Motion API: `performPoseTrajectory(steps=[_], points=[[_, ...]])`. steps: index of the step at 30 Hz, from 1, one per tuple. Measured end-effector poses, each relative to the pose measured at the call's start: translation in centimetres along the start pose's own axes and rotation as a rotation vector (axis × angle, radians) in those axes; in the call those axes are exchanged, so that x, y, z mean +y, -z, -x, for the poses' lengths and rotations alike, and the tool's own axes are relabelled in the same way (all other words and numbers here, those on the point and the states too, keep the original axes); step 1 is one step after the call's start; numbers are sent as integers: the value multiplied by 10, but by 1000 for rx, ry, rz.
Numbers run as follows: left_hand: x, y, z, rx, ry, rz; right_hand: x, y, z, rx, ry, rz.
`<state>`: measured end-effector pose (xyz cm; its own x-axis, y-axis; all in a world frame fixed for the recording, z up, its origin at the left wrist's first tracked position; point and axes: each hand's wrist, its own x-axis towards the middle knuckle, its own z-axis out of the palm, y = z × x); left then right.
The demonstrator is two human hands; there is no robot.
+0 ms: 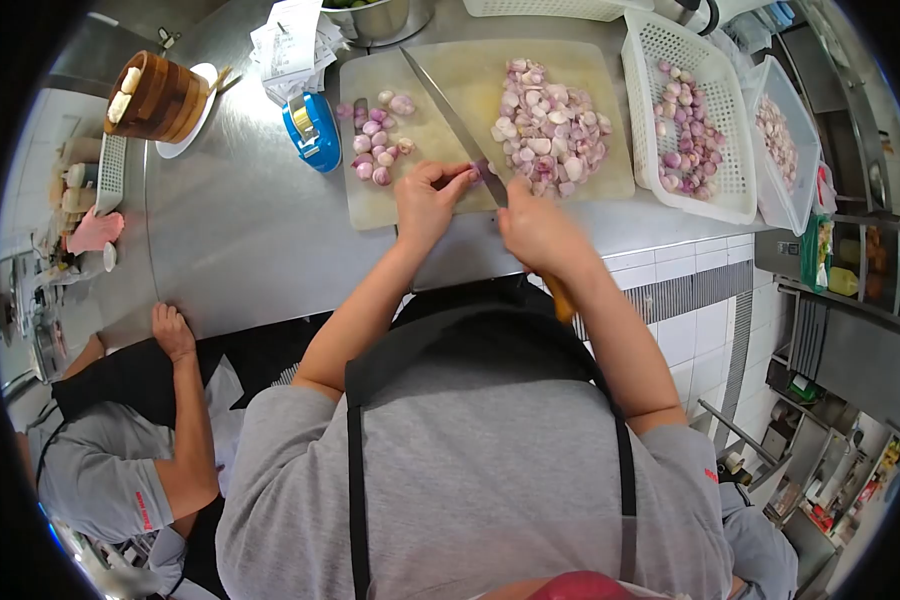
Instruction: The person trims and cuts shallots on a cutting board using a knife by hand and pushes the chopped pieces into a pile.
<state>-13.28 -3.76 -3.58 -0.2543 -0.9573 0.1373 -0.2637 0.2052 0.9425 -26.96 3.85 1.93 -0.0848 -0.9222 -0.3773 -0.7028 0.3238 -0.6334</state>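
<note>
My right hand (542,232) is closed round the handle of a long knife (452,120), whose blade slants up and left over the cutting board (440,70). Against the blade, my left hand (428,203) pinches a small shallot (474,174) at the board's near edge. Left of the blade lies a group of whole peeled shallots (375,145). On the right half of the board spreads a heap of sliced shallots (550,130).
Right of the board stand a white perforated basket (740,190) of whole shallots and a clear tub (805,190) of cut pieces. To the left are a blue tape dispenser (313,135), paper slips (290,50) and a wooden bucket (165,105). A co-worker's hand (174,330) rests on the counter edge.
</note>
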Motion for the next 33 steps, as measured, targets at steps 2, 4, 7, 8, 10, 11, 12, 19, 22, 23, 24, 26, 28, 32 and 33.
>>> performPoseTrajectory(steps=[2, 4, 7, 8, 10, 11, 12, 19, 22, 23, 24, 26, 28, 32, 33], points=[[-3, -1, 3, 3, -10, -1, 10, -17, -4, 147, 152, 90], [-3, -2, 3, 10, 43, 46, -3, -7, -3, 25, 3, -16], [2, 0, 2, 4, 9, -16, -41, 43, 13, -160, -193, -124], [-1, 2, 4, 5, 13, -17, -41, 41, 15, -164, -194, -124], [-5, 0, 1, -5, -12, -20, -37, 36, 16, -174, -190, -77], [-4, -1, 0, 2, -10, -16, -24, 21, 9, -176, -189, -70], [1, 0, 0, 11, 22, 8, -3, -3, -2, -52, -78, -18], [-9, -1, 2, -5, 50, 57, -39, 50, 10, -163, -141, -41], [-5, 1, 1, -16, 30, 18, -45, 60, 10, -236, -197, -60], [-4, 1, 1, -13, 32, 19, -46, 61, 10, -248, -215, -58], [-4, 1, 1, -8, 36, 10, -46, 60, 10, -252, -216, -56], [-3, 2, 1, -4, 39, 1, -47, 59, 10, -241, -183, -68], [-1, 2, 0, -1, 43, 5, -49, 57, 11, -237, -191, -71], [-5, 2, -2, -8, 53, 14, -45, 38, 13, -182, -171, -104], [-5, 1, -1, -4, 50, 20, -41, 30, 11, -184, -172, -104]])
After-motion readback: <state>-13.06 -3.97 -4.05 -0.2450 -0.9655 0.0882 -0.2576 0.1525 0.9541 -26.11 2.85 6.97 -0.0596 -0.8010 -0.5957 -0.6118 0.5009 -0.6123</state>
